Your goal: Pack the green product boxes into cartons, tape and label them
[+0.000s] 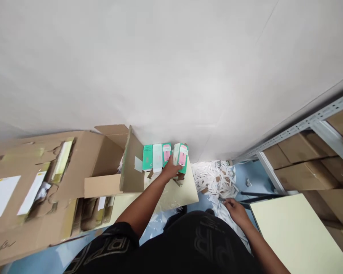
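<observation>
My left hand [170,170] reaches forward over the pale table, its fingers closed round a small green box [183,167] with a pink panel on its front. Left of that hand stand similar boxes in a row against the wall: a green box [147,158], a white-sided box [157,156] and another green-and-pink box [166,149]. My right hand [236,210] is low on the right, by the corner of a second table. Its fingers are curled together, and a thin dark bit shows at the fingertips, too small to name.
An open cardboard carton [133,167] stands on the pale table [185,196], beside a large torn carton [71,160]. White paper strips [215,177] heap on the blue floor. A second pale table [297,232] and a metal rack [274,173] of brown cartons are at right.
</observation>
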`<state>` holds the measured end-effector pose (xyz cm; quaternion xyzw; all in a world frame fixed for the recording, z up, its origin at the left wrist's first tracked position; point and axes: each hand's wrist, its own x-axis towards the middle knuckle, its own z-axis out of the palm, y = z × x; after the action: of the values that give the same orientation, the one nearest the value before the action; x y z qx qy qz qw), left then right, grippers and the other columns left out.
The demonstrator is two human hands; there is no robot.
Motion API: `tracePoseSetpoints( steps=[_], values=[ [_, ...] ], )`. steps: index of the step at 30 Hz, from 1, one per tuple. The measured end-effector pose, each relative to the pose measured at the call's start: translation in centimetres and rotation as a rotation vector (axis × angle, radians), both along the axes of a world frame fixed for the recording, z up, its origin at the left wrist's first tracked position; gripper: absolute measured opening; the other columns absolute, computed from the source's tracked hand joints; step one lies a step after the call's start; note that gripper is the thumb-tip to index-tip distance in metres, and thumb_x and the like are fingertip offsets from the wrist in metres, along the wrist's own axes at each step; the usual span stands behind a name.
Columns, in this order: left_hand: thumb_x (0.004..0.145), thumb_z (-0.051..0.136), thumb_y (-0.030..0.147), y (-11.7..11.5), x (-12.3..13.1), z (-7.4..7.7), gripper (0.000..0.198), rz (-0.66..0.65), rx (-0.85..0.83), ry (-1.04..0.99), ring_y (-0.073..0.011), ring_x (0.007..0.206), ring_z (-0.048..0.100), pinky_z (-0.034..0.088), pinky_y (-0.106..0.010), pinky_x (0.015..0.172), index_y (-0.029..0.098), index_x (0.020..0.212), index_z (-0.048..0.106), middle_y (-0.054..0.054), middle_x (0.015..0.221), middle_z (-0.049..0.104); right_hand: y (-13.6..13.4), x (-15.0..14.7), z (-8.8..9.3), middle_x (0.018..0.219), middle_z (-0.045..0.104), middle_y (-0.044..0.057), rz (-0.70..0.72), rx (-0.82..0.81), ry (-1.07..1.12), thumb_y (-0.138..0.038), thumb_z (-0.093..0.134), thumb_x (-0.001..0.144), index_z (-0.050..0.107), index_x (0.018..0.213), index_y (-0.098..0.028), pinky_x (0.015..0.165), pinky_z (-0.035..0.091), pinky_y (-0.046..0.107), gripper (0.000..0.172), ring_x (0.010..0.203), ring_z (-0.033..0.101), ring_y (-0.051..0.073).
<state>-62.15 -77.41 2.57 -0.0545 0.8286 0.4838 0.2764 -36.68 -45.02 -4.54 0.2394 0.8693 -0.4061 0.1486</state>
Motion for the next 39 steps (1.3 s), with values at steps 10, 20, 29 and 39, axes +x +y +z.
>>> tracePoseSetpoints(
  steps=[10, 20, 29, 39],
  values=[
    [0.068, 0.080, 0.028, 11.8, 5.9, 7.7, 0.110, -0.699, 0.245, -0.302, -0.0174, 0.068, 0.069, 0.055, -0.023, 0.050, 0.032, 0.162, 0.023, -0.008, 0.119, 0.069, -0.4, -1.9, 9.8, 0.166, 0.036, 0.015, 0.244, 0.644, 0.487, -0.025, 0.065, 0.086, 0.034, 0.160, -0.020, 0.124, 0.027, 0.059, 0.080, 0.154, 0.030, 0.037],
    [0.081, 0.074, 0.054, 31.2, 18.8, 9.5, 0.071, -1.191, 0.244, -0.397, -0.0268, 0.102, 0.068, 0.058, -0.025, 0.056, 0.027, 0.143, 0.051, -0.011, 0.130, 0.064, 11.5, 15.1, 8.6, 0.131, 0.065, 0.017, 0.029, 0.636, 0.487, -0.024, 0.070, 0.082, 0.059, 0.134, -0.015, 0.110, 0.044, 0.051, 0.055, 0.125, 0.054, 0.035],
    [0.096, 0.060, 0.039, 44.2, 32.9, 4.7, 0.026, -1.198, 0.503, 0.317, -0.0247, 0.121, 0.060, 0.055, -0.035, 0.094, 0.022, 0.110, 0.072, -0.011, 0.131, 0.061, 20.7, 28.7, 0.8, 0.112, 0.070, 0.008, -0.720, 0.171, 0.392, -0.044, 0.074, 0.075, 0.057, 0.125, -0.019, 0.085, 0.056, 0.038, 0.059, 0.097, 0.068, 0.025],
    [0.085, 0.069, 0.027, 52.6, 36.7, 1.6, 0.024, -1.431, 0.244, 0.397, -0.0166, 0.083, 0.067, 0.055, -0.032, 0.085, 0.020, 0.107, 0.076, -0.004, 0.107, 0.065, 20.9, 30.3, -4.4, 0.125, 0.067, 0.011, -0.924, 0.055, 0.338, -0.045, 0.071, 0.078, 0.046, 0.135, -0.022, 0.088, 0.059, 0.043, 0.066, 0.107, 0.070, 0.029]
  ],
)
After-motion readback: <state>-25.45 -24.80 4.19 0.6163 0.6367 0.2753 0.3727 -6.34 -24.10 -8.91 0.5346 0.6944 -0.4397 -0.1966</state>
